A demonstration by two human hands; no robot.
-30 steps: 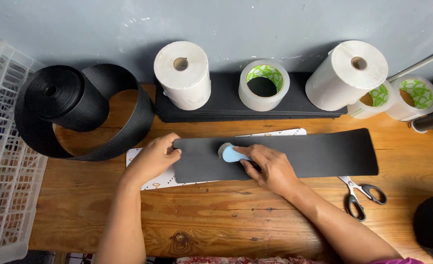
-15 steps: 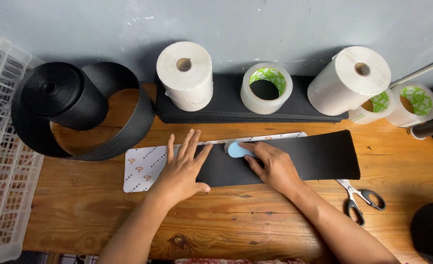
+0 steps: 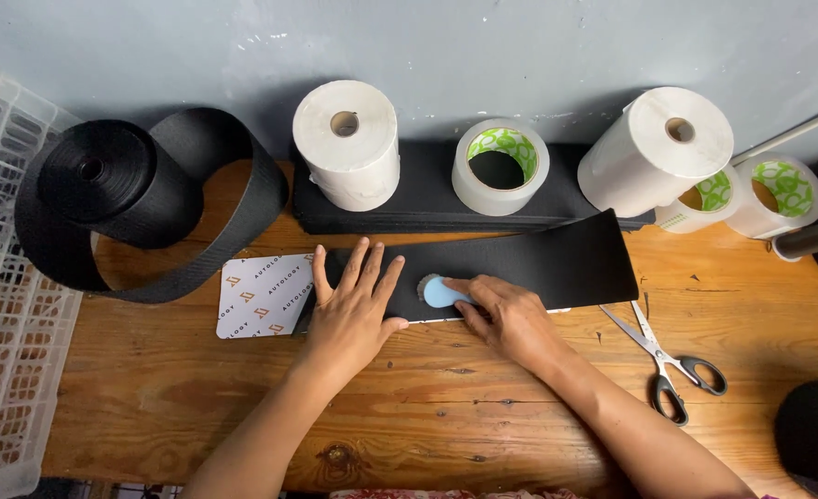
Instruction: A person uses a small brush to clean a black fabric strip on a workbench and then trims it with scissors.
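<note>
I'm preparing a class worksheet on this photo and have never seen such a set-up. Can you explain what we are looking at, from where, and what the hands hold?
There is no machine here: a camera worn on a person's head looks down at their two bare hands over a wooden table. The left hand lies flat on a long black strip, which lies over a white printed sheet. The right hand presses a small light-blue tool on the strip. Nearby lie scissors, a roll of black webbing, white paper rolls and tape rolls, with a white plastic crate at the left.

Left hand (image 3: 352,314) lies flat, fingers (image 3: 369,266) spread; right hand (image 3: 511,319) curled, pressing down.
</note>
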